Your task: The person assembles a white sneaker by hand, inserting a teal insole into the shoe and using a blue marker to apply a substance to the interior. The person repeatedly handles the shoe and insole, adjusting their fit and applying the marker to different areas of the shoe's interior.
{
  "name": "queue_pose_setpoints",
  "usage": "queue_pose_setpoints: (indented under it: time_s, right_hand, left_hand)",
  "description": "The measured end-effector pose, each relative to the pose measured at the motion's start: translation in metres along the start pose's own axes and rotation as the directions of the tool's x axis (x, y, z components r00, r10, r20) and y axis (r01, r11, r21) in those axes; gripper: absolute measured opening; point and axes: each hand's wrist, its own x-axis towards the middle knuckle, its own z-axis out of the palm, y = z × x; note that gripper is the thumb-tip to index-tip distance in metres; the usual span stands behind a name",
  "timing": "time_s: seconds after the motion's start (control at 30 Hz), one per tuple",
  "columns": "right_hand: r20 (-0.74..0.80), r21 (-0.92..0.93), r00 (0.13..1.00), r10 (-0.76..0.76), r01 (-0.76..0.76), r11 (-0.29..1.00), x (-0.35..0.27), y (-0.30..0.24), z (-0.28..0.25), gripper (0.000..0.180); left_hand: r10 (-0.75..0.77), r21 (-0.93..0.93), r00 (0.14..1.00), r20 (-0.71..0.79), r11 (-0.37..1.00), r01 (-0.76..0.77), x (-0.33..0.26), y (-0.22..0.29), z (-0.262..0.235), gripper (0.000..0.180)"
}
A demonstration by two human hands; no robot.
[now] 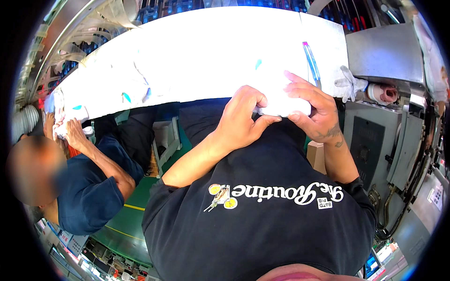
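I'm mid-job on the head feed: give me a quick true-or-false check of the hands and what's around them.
1. The left hand and right hand both grip a white item. True.
2. A white glove lies left of the left hand. False: the white glove lies right of the right hand.
3. A slim tool with a pink end lies on the bright worktop. True.
4. A co-worker is on the person's right. False: the co-worker is on the left.

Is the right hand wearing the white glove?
No, the right hand is bare, and the white glove lies at the right end of the table.
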Motion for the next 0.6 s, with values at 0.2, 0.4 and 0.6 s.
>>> queue_pose_setpoints:
  time_s: [0.2,0.4,0.6]
  right_hand:
    - [-0.058,-0.105,0.996,0.073,-0.079,0.991,0.005,-0.008,0.002,0.038]
    - [-0.094,-0.026,0.993,0.077,-0.079,0.996,0.011,0.007,-0.005,0.038]
    - [-0.102,-0.065,0.993,0.052,-0.059,0.996,0.015,0.002,-0.003,0.038]
  left_hand:
    - [-0.069,0.047,0.998,-0.001,0.996,0.069,0.009,0.0,0.013,0.048]
    - [-0.131,0.014,0.991,-0.009,0.991,0.131,0.013,-0.004,0.016,0.05]
    - [-0.03,0.091,1.0,-0.001,0.995,0.03,0.018,-0.023,0.014,0.055]
